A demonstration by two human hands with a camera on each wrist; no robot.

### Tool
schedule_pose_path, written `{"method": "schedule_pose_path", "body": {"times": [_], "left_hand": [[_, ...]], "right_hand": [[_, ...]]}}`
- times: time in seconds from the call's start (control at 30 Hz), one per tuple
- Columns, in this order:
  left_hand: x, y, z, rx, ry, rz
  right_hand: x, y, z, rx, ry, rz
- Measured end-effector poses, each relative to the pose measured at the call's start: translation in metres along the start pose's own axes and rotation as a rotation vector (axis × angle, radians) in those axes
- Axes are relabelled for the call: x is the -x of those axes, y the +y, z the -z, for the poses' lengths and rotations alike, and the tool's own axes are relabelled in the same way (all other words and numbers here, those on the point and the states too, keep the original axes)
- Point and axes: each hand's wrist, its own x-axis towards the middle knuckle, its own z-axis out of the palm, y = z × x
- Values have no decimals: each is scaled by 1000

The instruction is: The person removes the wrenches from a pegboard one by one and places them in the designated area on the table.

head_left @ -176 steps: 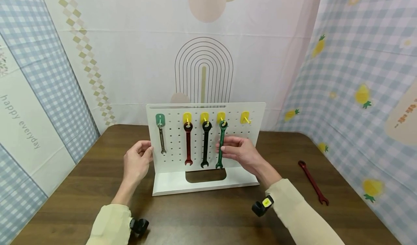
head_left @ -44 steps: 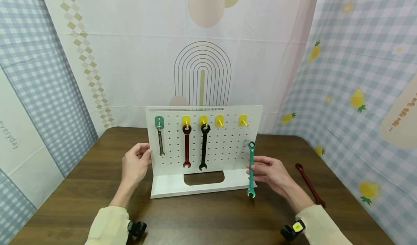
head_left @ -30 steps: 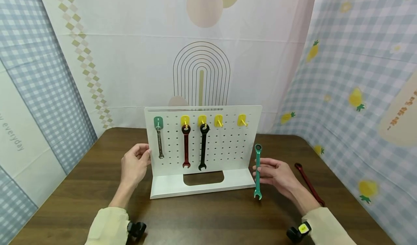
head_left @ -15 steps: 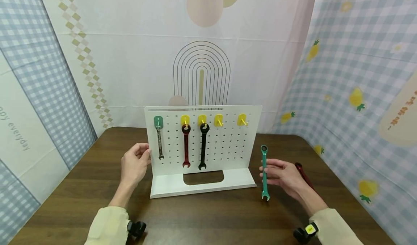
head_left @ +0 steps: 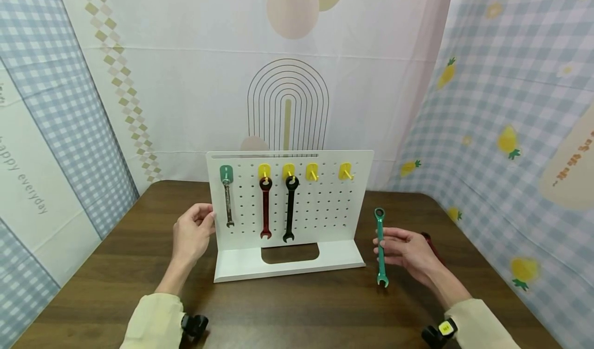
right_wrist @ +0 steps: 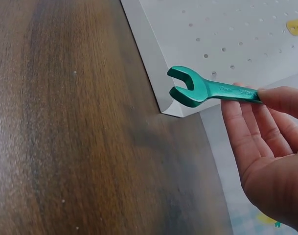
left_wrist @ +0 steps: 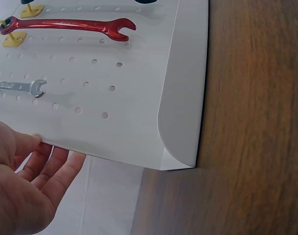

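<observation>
My right hand (head_left: 410,253) pinches a green combination wrench (head_left: 381,248) between thumb and fingers. It stands nearly upright above the table, right of the white pegboard (head_left: 325,220), ring end up; in the right wrist view the open-jaw end (right_wrist: 193,88) shows close. At the board's left edge my left hand (head_left: 190,235) grips the panel, thumb in front and fingers behind in the left wrist view. On the board hang a small silver wrench (head_left: 229,207) from a green hook, plus a red wrench (head_left: 265,210) and a black wrench (head_left: 290,210) from yellow hooks.
Two yellow hooks, one mid-right (head_left: 312,172) and one far right (head_left: 345,171), hold nothing. Another dark red wrench (head_left: 428,242) lies on the brown table (head_left: 278,313), mostly hidden behind my right hand. Patterned cloths (head_left: 185,91) hang behind and at both sides.
The green wrench has come off its yellow hook and moved right and down, past the board's right edge, in my right hand. My left hand has stayed at the board's left edge.
</observation>
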Motion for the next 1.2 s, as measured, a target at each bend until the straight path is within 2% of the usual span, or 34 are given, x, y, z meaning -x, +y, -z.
{"method": "schedule_pose_path", "body": {"times": [0.33,1.2], "left_hand": [[0,1,0,2,-3,2],[1,0,0,-7,12,-7]], "right_hand": [[3,0,4,20,30,1],[6,3,20,45,42,-16]]}}
